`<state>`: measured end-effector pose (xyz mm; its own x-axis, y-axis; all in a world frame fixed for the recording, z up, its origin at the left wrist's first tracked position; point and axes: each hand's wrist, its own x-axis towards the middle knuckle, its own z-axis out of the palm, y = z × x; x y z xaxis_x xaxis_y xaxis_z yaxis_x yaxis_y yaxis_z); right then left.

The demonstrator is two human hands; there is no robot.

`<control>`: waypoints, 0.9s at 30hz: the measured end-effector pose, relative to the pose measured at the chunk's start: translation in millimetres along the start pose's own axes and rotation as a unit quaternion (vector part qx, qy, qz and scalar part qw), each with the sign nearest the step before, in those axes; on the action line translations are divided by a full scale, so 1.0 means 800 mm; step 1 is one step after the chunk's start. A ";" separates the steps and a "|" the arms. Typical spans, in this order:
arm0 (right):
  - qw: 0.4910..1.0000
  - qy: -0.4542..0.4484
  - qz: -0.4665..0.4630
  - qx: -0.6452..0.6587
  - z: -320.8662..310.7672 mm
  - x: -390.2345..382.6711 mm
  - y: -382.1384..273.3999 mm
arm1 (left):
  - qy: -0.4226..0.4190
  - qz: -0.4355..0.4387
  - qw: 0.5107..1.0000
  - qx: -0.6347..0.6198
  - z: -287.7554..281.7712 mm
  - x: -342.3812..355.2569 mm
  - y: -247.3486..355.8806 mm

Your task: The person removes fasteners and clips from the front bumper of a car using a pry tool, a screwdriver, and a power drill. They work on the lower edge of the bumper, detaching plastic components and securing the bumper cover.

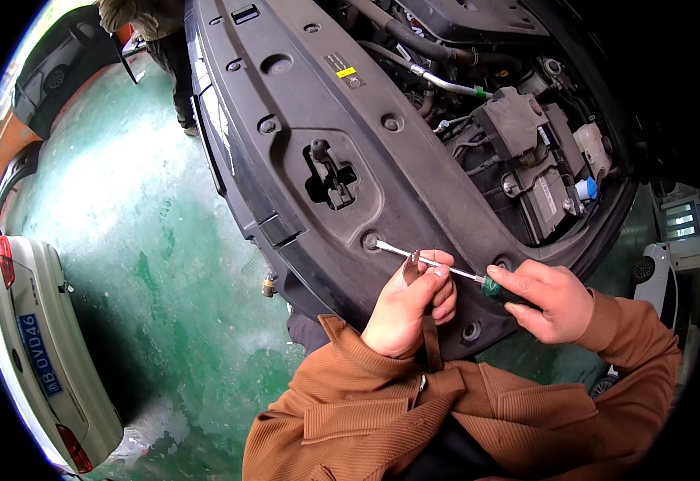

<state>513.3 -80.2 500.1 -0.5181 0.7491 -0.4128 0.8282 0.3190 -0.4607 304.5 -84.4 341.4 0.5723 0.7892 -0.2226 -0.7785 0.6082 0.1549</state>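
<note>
On the wide black plastic cover (422, 200), the green-handled steel screwdriver (466, 274), gripped by the right hand (554, 301), left hand (406, 313) curled at its shaft, reaches a round dark clip (370, 240) seemingly still seated, work unfinished.

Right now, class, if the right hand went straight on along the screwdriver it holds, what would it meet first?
Most likely the left hand, its fingers close by the screwdriver's shaft; beyond it, the tip appears at a round fastener, though depth is unclear.

Screwdriver (491, 287) over panel (422, 200), floor (189, 280) left
</note>
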 end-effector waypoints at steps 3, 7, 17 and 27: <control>0.996 0.016 -0.004 0.090 0.001 0.003 0.002 | -0.005 0.000 1.000 -0.002 -0.002 -0.001 0.000; 0.982 0.041 -0.016 0.182 0.014 0.001 0.013 | -0.003 0.002 1.000 -0.002 -0.001 -0.003 -0.001; 0.991 0.008 0.035 0.132 0.005 -0.002 0.006 | -0.001 -0.006 1.000 0.000 0.000 -0.001 0.000; 0.962 -0.010 0.136 0.238 0.000 0.002 -0.001 | -0.004 -0.008 1.000 0.013 0.003 -0.003 0.004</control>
<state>511.3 -79.2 499.8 -0.3043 0.7544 -0.5816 0.7449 -0.1921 -0.6389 301.2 -84.3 344.8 0.5862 0.7803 -0.2180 -0.7626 0.6223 0.1768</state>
